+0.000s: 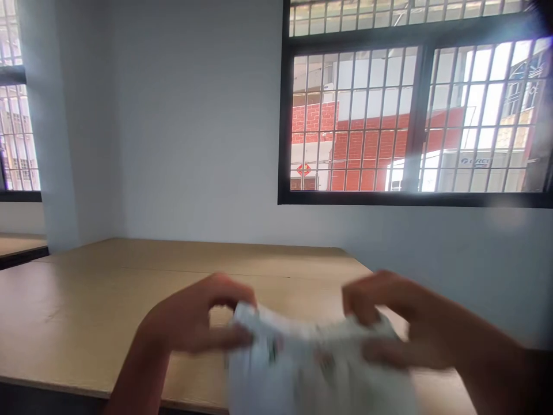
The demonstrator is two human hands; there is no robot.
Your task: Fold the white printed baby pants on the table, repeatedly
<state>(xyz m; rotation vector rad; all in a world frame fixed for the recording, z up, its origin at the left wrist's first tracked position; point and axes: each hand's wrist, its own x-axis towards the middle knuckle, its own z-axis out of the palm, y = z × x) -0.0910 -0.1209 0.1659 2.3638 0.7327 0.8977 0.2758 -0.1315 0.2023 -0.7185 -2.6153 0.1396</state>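
A pale whitish piece of cloth (319, 369) with a few small dark and coloured marks hangs between my hands at the bottom middle, blurred by motion. Its upper edge sags between two raised corners. My left hand (194, 317) pinches the upper left corner, thumb on the near side and fingers behind. At the upper right corner, my right hand (397, 323) grips the cloth the same way. The lower part runs out of view, and I cannot tell what kind of item the cloth is.
A light wooden table (108, 305) spreads beneath and beyond my hands, its near edge at the lower left. Behind it stands a plain grey wall (199, 115) with a barred, dark-framed window (354, 199) at right. Another barred window (21, 196) is at far left.
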